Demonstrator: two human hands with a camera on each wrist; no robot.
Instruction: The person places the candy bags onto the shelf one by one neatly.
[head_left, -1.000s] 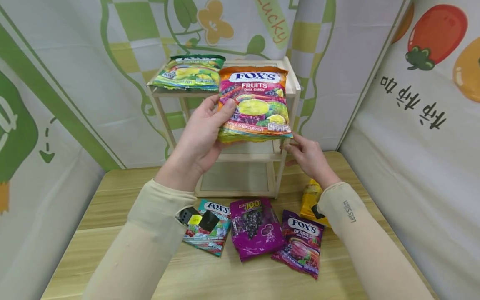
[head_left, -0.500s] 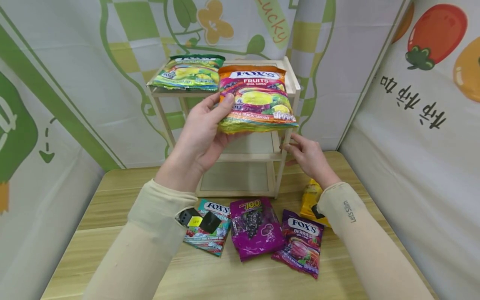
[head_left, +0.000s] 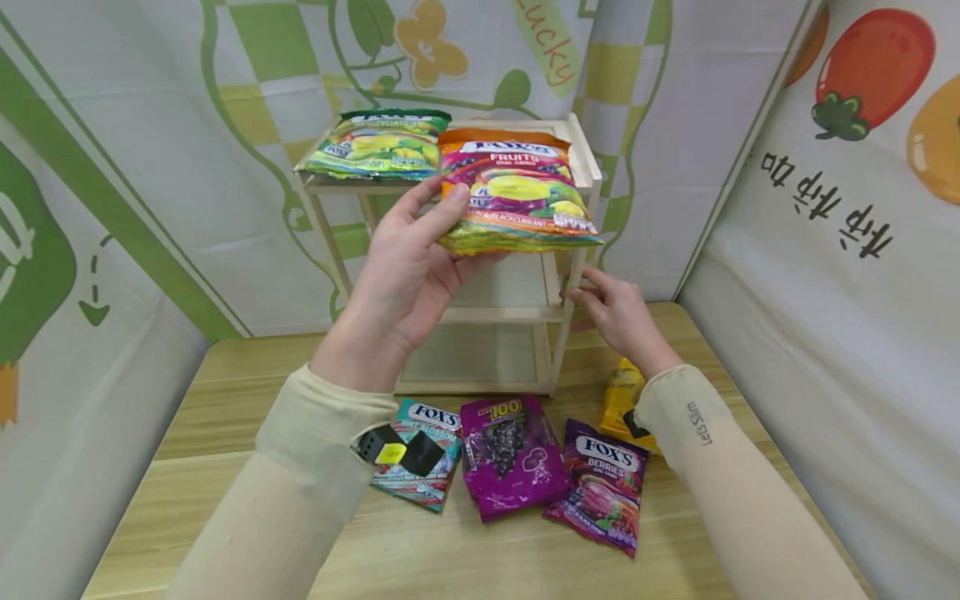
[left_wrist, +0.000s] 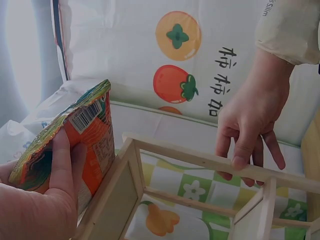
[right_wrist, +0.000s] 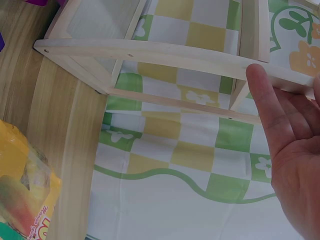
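One orange Fox's Fruits bag (head_left: 517, 192), gripped in left hand (head_left: 408, 279), at top of wooden shelf (head_left: 495, 315), just right of one green Fox's bag (head_left: 386, 148); right hand (head_left: 621, 315) pinching the shelf's near right post (head_left: 561, 354).

Atop the rack (head_left: 480, 388), the green packet (head_left: 378, 146) fills the left, while the orange packet (head_left: 525, 192) in the left hand (head_left: 401, 271) blocks the near right. The right hand (head_left: 617, 310) bars the right post (right_wrist: 165, 53). Below the middle shelf (head_left: 498, 315) a near-side opening remains — over the grape packet (head_left: 513, 457).
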